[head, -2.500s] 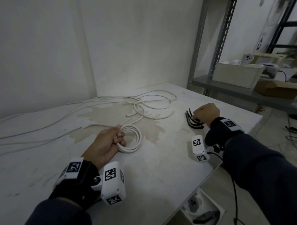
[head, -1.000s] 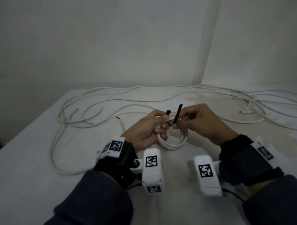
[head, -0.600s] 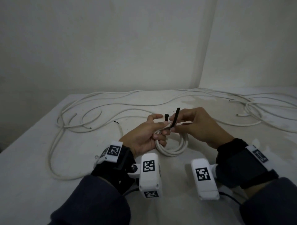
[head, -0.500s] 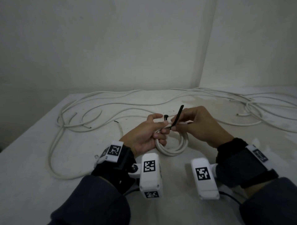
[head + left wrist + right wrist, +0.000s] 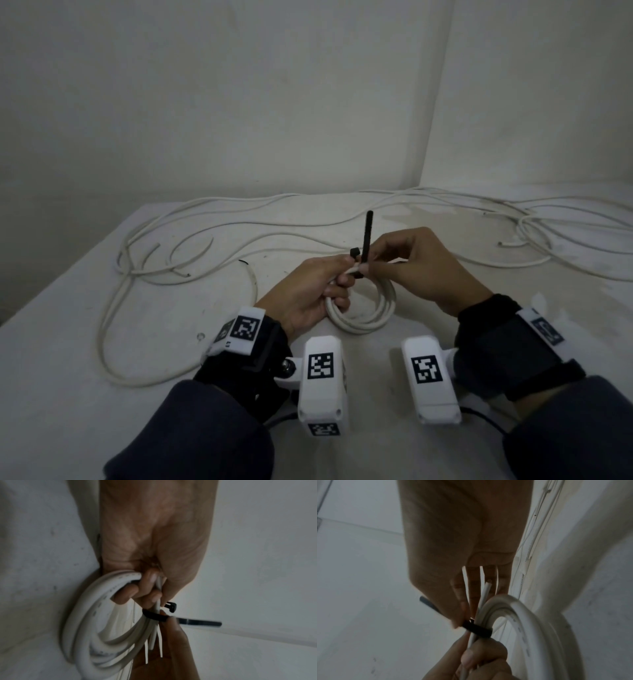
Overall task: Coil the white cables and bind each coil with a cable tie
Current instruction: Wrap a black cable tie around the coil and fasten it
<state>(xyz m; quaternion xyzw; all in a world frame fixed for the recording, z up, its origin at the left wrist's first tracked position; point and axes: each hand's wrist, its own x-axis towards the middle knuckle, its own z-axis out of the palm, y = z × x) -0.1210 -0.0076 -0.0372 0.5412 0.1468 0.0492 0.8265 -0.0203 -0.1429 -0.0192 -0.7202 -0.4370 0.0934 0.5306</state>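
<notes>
A small white cable coil stands on the table, gripped at its top by my left hand. A black cable tie wraps around the coil's bundled strands. Its tail points straight up and its square head sits beside my left thumb. My right hand pinches the tie just above the wrap. In the left wrist view my left fingers curl through the coil. The right wrist view shows the coil beside my right fingers.
Several loose white cables sprawl over the white table, with a long loop at the left and a tangle at the far right. Walls meet in a corner behind the table.
My right hand has swung the tie's tail from a slant to upright and drawn the wrap closer around the coil. Earlier the right hand fetched the tie from the table's right side.
</notes>
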